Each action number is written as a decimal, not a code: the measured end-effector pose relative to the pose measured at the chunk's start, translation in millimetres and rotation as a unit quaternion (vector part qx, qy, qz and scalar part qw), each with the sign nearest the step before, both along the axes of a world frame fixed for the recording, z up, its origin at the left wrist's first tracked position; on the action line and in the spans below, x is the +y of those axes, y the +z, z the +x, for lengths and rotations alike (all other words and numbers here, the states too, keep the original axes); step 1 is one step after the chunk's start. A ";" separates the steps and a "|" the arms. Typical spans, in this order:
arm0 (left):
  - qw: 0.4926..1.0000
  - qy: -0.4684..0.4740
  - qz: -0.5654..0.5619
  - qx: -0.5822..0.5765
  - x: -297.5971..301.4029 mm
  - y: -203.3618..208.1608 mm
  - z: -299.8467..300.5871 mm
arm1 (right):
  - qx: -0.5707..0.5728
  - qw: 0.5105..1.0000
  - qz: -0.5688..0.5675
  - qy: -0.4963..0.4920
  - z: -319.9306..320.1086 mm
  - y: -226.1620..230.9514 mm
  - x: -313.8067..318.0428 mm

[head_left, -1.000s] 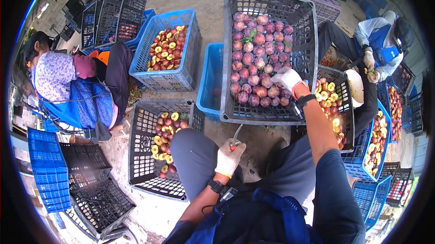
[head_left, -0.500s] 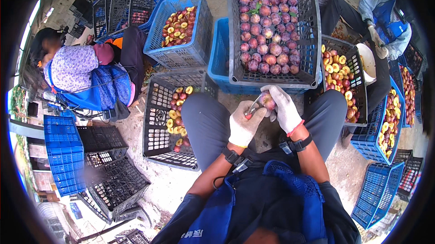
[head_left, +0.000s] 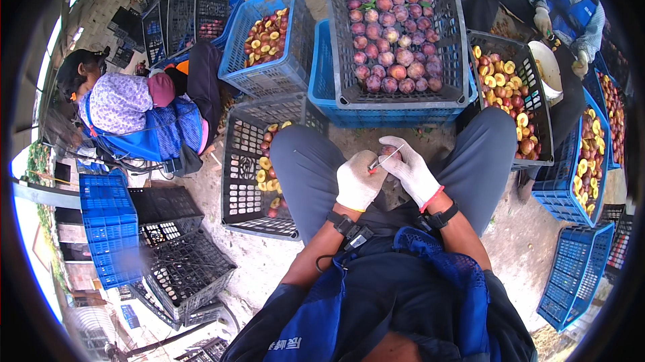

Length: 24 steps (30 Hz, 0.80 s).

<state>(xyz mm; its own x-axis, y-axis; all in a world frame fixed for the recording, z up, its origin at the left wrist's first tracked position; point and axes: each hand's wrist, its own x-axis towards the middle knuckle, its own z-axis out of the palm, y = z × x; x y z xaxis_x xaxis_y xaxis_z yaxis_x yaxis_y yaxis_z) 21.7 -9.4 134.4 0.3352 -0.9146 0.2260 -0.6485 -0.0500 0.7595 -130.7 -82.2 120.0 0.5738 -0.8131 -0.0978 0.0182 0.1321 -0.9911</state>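
Both my hands wear white gloves and meet above my lap. My left hand (head_left: pixel 359 181) is closed round a small knife (head_left: pixel 384 160), whose orange-red handle end peeks out at the fingers. In my right hand (head_left: pixel 411 172) a reddish-purple plum (head_left: pixel 390 152) is gripped, partly hidden by the fingers. The knife's thin blade lies across the plum; how deep it cuts, I cannot tell. Beyond my hands stands a black crate (head_left: pixel 403 100) of whole plums, resting on a blue crate (head_left: pixel 321 86). Beside my left knee, a black crate (head_left: pixel 235 160) holds cut plums with yellow flesh.
Another black crate (head_left: pixel 545 147) of cut plums stands by my right knee. A blue crate (head_left: pixel 269 80) of cut plums sits far left, near a seated person (head_left: pixel 121 107). At far right a gloved person (head_left: pixel 564 6) works beside a white bucket (head_left: pixel 554 80). Stacked crates (head_left: pixel 107 228) stand left.
My hands have come down slightly, away from the crate of whole plums, and the blade now lies across the plum. The view has shifted a little. The person at right has moved their hands apart.
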 end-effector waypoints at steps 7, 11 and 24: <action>0.994 0.059 -0.005 0.089 -9.3 -1.6 -19.1 | -0.036 0.996 0.071 -0.049 0.7 -7.0 -0.1; 0.976 0.125 0.041 0.175 -33.3 -21.5 -15.1 | -0.006 0.994 0.058 -0.091 -12.2 3.5 -6.1; 0.885 -0.004 0.137 0.446 -44.0 -4.2 -29.2 | -0.246 0.942 0.174 -0.148 -26.2 0.1 -35.4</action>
